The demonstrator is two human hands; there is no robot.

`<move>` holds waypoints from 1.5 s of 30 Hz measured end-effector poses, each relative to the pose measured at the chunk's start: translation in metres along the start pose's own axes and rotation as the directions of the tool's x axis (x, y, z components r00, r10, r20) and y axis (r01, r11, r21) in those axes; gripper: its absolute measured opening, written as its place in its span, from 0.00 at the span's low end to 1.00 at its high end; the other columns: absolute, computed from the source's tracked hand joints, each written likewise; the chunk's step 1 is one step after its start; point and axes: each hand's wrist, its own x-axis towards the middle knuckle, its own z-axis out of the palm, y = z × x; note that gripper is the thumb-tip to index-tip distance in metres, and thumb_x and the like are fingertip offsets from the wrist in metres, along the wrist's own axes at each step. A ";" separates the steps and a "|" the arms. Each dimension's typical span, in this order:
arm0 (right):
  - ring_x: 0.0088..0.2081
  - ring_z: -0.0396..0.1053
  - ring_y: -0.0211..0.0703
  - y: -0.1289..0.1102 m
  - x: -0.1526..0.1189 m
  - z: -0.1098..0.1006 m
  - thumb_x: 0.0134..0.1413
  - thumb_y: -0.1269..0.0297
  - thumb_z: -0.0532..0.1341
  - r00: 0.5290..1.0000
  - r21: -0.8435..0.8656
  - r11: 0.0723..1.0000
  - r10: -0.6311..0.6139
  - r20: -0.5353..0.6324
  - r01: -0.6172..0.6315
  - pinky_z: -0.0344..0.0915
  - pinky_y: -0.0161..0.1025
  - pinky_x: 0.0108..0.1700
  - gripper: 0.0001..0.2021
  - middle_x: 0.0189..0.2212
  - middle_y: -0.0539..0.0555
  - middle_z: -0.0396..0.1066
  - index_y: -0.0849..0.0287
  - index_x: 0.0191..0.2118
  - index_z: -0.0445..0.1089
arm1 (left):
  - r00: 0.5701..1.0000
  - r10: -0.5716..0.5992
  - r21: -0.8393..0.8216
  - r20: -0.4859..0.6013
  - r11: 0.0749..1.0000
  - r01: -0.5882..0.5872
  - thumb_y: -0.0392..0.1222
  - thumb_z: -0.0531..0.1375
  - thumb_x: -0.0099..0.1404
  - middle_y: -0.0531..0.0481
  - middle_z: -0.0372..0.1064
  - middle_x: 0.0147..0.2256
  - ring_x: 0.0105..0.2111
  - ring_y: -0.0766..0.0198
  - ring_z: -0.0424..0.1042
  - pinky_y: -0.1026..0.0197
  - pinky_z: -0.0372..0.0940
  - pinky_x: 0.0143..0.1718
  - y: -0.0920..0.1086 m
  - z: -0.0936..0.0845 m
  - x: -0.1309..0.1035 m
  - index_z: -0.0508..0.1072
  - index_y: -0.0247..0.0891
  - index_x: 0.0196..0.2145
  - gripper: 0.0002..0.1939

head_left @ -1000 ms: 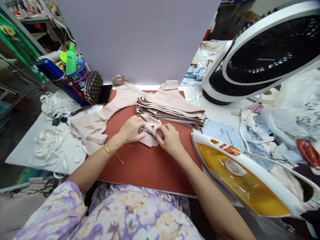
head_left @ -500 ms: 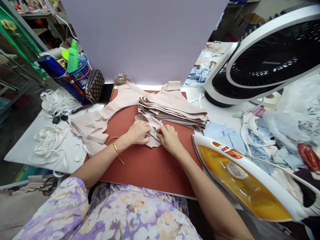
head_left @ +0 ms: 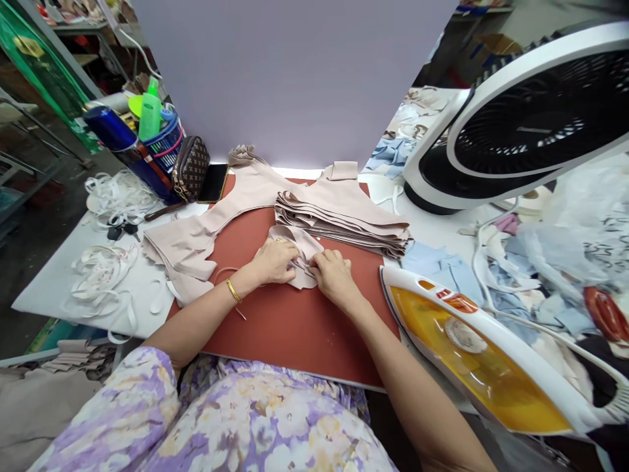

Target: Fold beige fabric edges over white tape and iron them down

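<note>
White light makes the bench bright, and the lilac board is palest along its bottom edge. The floor on the left is dim. Little shiny spots sit on the yellow side of the iron. Shadows on the red mat are soft and faint. The fingers look a bit fuzzy. Near the edges, things look stretched, so the fan and iron seem huge, and the far corners are blurry.

Red board beneath fabric, perhaps thread.
</note>
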 end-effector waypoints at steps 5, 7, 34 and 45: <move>0.46 0.61 0.50 0.003 -0.006 -0.009 0.59 0.59 0.56 0.997 0.197 0.980 -0.016 -0.079 0.031 0.56 0.50 0.47 0.07 0.39 0.56 0.69 0.55 0.33 0.64 | 1.000 -0.002 0.015 0.006 1.000 0.002 0.38 0.59 0.55 0.43 0.76 0.41 0.44 0.51 0.72 0.54 0.64 0.40 0.002 -0.002 -0.001 0.76 0.36 0.38 0.12; 0.43 0.62 0.46 0.007 -0.010 -0.017 0.60 0.56 0.55 0.993 0.296 0.953 -0.029 -0.119 0.063 0.59 0.48 0.48 0.09 0.37 0.54 0.69 0.55 0.34 0.63 | 1.000 -0.020 0.016 0.013 1.000 0.020 0.38 0.59 0.55 0.42 0.76 0.41 0.43 0.51 0.73 0.54 0.64 0.39 0.002 -0.002 -0.001 0.77 0.35 0.36 0.11; 0.31 0.67 0.42 0.054 0.004 -0.238 0.53 0.60 0.60 0.856 0.094 0.994 0.093 -0.508 -0.052 0.64 0.44 0.37 0.11 0.31 0.57 0.75 0.59 0.38 0.75 | 0.655 -0.606 -0.882 -0.452 0.413 -0.227 0.33 0.63 0.52 0.55 0.67 0.25 0.23 0.72 0.64 0.67 0.63 0.27 -0.066 -0.138 0.076 0.70 0.35 0.32 0.08; 0.43 0.66 0.55 0.113 0.035 -0.192 0.49 0.65 0.57 0.929 -0.301 0.953 -0.091 -0.360 -0.023 0.59 0.51 0.43 0.07 0.35 0.60 0.73 0.55 0.28 0.73 | 0.772 -0.264 -0.436 -0.579 0.900 -0.019 0.34 0.58 0.58 0.44 0.76 0.36 0.38 0.63 0.74 0.60 0.67 0.44 -0.107 -0.074 0.094 0.74 0.33 0.35 0.07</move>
